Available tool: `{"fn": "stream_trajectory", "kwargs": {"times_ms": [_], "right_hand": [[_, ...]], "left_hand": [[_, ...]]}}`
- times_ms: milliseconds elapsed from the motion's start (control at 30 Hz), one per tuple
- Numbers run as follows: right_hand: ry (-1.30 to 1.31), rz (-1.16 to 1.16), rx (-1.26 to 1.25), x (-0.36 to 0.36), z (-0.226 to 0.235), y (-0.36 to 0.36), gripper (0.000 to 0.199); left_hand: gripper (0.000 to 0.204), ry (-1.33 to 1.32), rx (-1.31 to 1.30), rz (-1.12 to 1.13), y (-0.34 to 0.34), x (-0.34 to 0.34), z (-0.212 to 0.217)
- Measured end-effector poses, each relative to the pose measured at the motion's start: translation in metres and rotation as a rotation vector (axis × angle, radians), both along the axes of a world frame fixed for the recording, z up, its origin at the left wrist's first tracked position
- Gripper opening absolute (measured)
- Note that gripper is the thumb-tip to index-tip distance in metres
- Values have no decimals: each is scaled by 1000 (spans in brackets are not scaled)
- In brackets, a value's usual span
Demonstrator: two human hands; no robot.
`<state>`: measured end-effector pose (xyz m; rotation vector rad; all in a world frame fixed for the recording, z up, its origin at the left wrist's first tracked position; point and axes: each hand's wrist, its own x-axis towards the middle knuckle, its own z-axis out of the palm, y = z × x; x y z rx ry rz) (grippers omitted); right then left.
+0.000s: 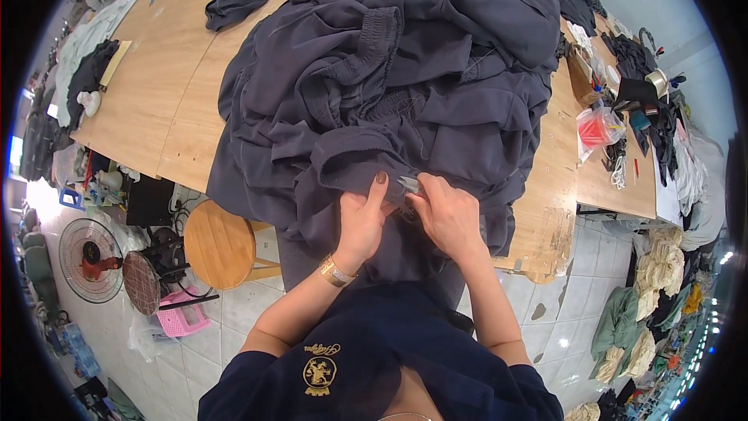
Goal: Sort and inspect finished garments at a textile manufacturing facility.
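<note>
Left hand (360,222) pinched fold of dark grey garment (389,86) at worktop (167,101) near edge — right hand (446,214) gripped small metal snips (408,184) against same fold.

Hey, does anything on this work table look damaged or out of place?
Yes: the wooden table's near edge, right of the right hand, looks worn and chipped, its surface patchy. The left hand grips the dark grey garment pile, which is heaped and rumpled; no tears show.

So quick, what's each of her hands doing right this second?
Left hand: closed, pinching a fold of the dark grey garment.
Right hand: closed around small metal snips, tips at the same fold.
</note>
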<state>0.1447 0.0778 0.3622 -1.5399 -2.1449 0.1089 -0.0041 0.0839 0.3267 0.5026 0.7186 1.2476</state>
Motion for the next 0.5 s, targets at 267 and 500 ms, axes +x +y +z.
{"fn": "stream_trajectory", "kwargs": {"times_ms": [267,500], "right_hand": [[790,-120,-185,-1,-5,-3,17],[606,-223,-243,-30,-1,-2,16]], "left_hand": [[29,-54,-67,-34,5,-2,4],[27,33,102,-22,1,1,-7]]}}
